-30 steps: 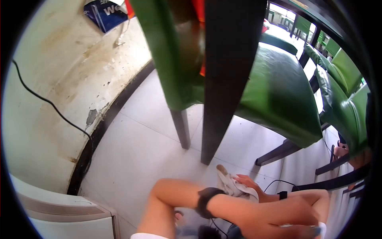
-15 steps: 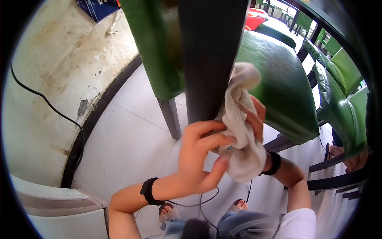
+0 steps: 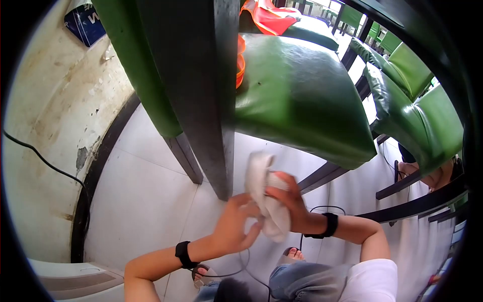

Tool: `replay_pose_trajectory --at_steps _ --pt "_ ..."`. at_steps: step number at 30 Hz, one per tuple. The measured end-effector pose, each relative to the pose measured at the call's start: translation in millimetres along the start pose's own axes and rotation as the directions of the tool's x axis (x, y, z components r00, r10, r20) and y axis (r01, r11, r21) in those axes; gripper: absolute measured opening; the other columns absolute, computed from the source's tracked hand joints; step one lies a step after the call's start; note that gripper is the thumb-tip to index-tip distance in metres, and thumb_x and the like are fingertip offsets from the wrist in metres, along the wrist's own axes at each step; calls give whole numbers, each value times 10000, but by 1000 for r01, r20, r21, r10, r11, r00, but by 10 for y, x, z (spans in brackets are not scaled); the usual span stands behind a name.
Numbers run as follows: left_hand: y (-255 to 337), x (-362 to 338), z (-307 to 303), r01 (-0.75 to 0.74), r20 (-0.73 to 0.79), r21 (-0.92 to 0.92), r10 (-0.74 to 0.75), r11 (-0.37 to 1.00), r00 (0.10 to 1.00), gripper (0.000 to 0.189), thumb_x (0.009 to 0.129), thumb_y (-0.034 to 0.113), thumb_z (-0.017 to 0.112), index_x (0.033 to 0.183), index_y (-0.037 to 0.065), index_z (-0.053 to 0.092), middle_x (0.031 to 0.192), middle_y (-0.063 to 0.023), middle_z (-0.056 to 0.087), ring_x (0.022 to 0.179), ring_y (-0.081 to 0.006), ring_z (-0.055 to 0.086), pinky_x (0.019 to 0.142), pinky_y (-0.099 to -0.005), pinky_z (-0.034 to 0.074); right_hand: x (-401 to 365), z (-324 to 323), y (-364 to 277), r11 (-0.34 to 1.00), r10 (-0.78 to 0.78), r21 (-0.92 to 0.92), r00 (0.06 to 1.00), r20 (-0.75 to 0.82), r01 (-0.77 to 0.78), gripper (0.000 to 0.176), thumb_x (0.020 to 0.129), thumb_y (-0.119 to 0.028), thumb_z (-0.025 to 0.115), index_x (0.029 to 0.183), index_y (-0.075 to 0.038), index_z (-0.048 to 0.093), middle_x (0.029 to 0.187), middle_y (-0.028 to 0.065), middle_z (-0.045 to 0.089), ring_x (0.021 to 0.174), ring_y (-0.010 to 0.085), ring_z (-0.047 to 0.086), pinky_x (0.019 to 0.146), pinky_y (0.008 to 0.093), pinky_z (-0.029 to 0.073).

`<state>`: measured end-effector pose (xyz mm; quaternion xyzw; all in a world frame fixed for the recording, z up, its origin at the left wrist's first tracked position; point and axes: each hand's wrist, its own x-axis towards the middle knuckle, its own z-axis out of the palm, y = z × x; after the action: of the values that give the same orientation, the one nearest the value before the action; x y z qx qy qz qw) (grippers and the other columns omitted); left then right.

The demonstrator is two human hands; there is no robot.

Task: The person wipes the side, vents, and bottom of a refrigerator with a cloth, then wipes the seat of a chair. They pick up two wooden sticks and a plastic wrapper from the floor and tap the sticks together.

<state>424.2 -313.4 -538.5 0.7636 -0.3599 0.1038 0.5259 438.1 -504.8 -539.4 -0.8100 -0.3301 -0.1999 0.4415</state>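
A pale, crumpled cloth (image 3: 274,214) hangs between my two hands, low in front of the green padded chair seat (image 3: 302,100). My right hand (image 3: 289,199) is wrapped round its upper right part. At the cloth's left side is my left hand (image 3: 235,224), fingers bent and fingertips against it, partly blurred by motion. Just left of and above the hands, the dark chair post (image 3: 201,100) slants down, apart from the cloth.
Beyond the seat lies orange-red material (image 3: 271,17). More green chairs (image 3: 422,121) stand at the right, with a person's legs (image 3: 437,176) below. A stained wall (image 3: 55,100) curves along the left. Black cables (image 3: 246,269) cross the floor near my feet.
Both hands and the cloth have moved down and left, away from the dark post. The view has shifted, showing more of the green seat and the orange-red material.
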Motion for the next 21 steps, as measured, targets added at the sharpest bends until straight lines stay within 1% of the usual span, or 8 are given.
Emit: replay_pose_trajectory --at_steps 2,4,8,10,11,12,16,21 --pt "223 271 -88 -295 -1 13 295 955 956 420 651 -22 582 1060 43 515 1141 -212 464 1104 -383 410 905 -420 382 115 -446 -204 923 -298 -274 952 -64 270 584 643 -193 763 1172 -136 522 1253 208 366 1141 369 399 931 423 369" --pt "392 527 -123 -485 -16 52 487 873 873 500 640 -22 579 1130 35 501 1176 -227 446 1154 -397 386 951 -426 359 358 -863 -441 704 -464 -628 884 -53 332 528 664 -211 742 1154 -157 550 1265 190 369 1136 359 401 932 433 358" --pt "579 1019 -182 -418 -3 194 426 888 905 549 679 36 618 1200 -21 457 1291 -253 325 1194 -415 336 976 -425 315 916 -1291 -684 397 -359 -916 909 -212 -57 467 674 -206 700 1127 -189 591 1264 114 426 1093 298 449 907 423 368" --pt "498 1188 -149 -344 -66 219 366 913 928 604 693 44 615 1247 -36 389 1306 -261 288 1207 -427 306 984 -427 302 1097 -1362 -395 654 -47 -754 993 -113 -55 546 603 -170 710 1135 -173 586 1252 118 454 1105 322 449 931 391 358" --pt "452 1263 -134 -306 -99 228 334 925 937 633 699 49 614 1270 -43 355 1314 -265 269 1214 -433 290 988 -428 296 1108 -1356 -112 724 -58 -689 998 1 43 552 609 -147 692 1146 -199 575 1268 110 451 1139 317 442 952 411 329" --pt "420 1322 -156 -317 -54 298 348 900 936 670 672 29 609 1257 -100 309 1296 -320 227 1195 -487 276 974 -480 302 1154 -1303 -118 715 -10 -699 999 -40 -20 557 614 -134 679 1154 -209 567 1268 101 459 1151 314 439 967 430 304" --pt "258 1432 -130 -194 3 541 229 818 973 682 720 90 616 1288 -80 278 1309 -280 264 1238 -449 248 995 -521 241 1379 -1274 -35 794 81 -604 997 -12 -72 560 617 -96 654 1153 -227 557 1233 66 498 1152 296 449 970 476 272" --pt "112 1393 -101 -202 57 661 220 723 974 714 736 215 628 1293 -74 288 1306 -277 305 1253 -418 264 993 -521 243 1259 -1233 -116 758 -6 -651 999 -42 -23 506 562 -125 711 1052 -198 610 1176 45 524 1105 279 476 912 431 316"
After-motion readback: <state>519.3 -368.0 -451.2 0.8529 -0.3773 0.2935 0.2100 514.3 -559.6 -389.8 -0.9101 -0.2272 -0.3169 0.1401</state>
